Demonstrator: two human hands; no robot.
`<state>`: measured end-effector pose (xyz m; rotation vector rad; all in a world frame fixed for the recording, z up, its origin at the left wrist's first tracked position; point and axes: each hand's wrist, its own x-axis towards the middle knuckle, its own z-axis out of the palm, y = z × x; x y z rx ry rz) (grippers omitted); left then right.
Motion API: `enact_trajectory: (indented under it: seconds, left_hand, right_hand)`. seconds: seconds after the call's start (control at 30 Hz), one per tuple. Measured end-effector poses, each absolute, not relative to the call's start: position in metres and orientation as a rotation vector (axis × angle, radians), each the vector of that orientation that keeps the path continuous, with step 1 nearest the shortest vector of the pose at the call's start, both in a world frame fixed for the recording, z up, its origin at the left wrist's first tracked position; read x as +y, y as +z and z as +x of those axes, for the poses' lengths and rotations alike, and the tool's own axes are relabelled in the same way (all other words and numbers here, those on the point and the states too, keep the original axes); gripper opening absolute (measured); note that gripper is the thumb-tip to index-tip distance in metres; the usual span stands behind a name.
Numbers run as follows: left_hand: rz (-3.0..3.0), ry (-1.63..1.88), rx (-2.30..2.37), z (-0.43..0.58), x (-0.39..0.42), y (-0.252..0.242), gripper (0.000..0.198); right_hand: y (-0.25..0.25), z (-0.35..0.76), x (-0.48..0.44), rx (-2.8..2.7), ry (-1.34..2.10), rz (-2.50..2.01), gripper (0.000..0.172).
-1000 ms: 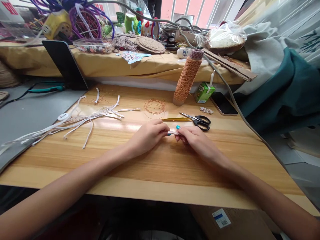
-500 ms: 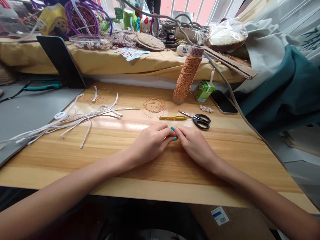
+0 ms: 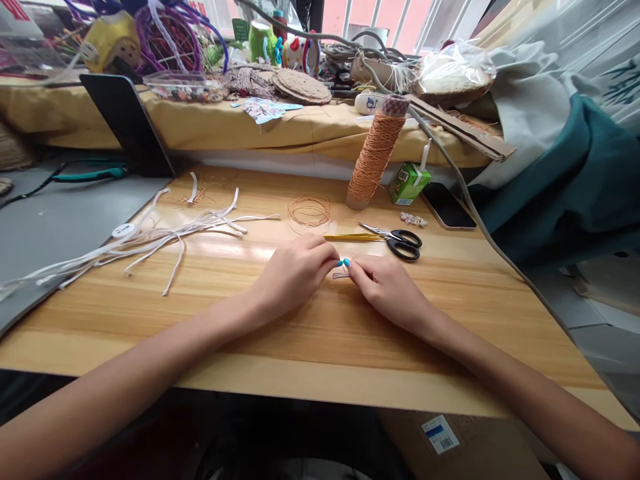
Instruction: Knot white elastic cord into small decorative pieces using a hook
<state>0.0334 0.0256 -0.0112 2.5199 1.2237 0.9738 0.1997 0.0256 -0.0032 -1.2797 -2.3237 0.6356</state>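
Observation:
My left hand (image 3: 299, 272) and my right hand (image 3: 393, 290) meet over the middle of the wooden table, fingers pinched and blue-nailed tips almost touching. A thin strand (image 3: 344, 269) shows faintly between the fingertips; my left hand seems to pinch it. From under my right fingers a short pale strip (image 3: 341, 275) sticks out to the left. Just beyond the hands are a yellow pointed tool (image 3: 350, 237), partly hidden by my left hand, and black-handled scissors (image 3: 404, 245) with blades a little apart. A loose coil of thin copper-coloured wire (image 3: 310, 211) lies farther back.
White cords (image 3: 185, 227) spread over the left side. Toward the back right stand a spool of orange twine (image 3: 376, 160) and a green drink carton (image 3: 409, 183), beside a phone (image 3: 449, 205). A grey cable (image 3: 465, 190) runs down the right. A dark tablet (image 3: 127, 123) leans at back left.
My left fingertips have drawn slightly left and up, away from the right ones. The pale strip and thin strand now show between the hands. The view has shifted slightly.

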Motion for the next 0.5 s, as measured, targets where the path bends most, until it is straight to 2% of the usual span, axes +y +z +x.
enact_trajectory:
  seconds: [0.1,0.17,0.33,0.5]
  left_hand:
    - [2.768,0.931,1.209,0.036,0.02,-0.01,0.028]
    - [2.758,0.936,1.195,0.04,0.016,-0.01,0.027]
    - [2.189,1.008,1.131,0.045,0.012,-0.008,0.013]
    - [1.662,0.864,1.051,0.044,0.019,-0.012,0.014]
  right_hand:
    - [-0.009,0.199,0.026,-2.443,0.406,-1.277,0.03]
    - [-0.011,0.198,0.026,-2.4,0.392,-1.275,0.028]
    - [-0.007,0.197,0.025,-2.11,0.661,-1.296,0.03]
    - [-0.002,0.197,0.024,-1.833,0.981,-1.307,0.035]
